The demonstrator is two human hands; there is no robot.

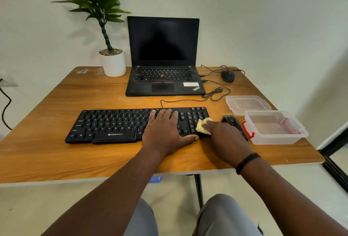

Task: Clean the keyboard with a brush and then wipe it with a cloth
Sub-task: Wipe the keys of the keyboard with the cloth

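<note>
Black keyboard (pixel 113 124) lies flat on the wooden tabletop (pixel 56 156), long side toward the person, its cable running back to the open laptop (pixel 163 56) behind it. Left hand (pixel 165 132) rests palm-down on the right-centre keys; fingers (pixel 165 112) straight and lightly spread, tips at the top key rows, thumb lying along the keyboard's front edge. Right hand (pixel 224 135) holds a small pale yellow cloth (pixel 203 126) pressed on the number-pad end of the keyboard; the cloth shows bunched at the fingertips, but whether the fingers pinch it or only press it flat cannot be told from this angle. A black band (pixel 246 162) sits on the right wrist. Dark brush (pixel 230 119) lies on the tabletop just right of the keyboard, partly hidden by the right hand, next to a clear plastic box (pixel 293 135) with a red latch. The box's lid (pixel 247 103) lies just behind it. Black mouse (pixel 227 76) sits at the far right, white potted plant (pixel 114 62) left of the laptop.
</note>
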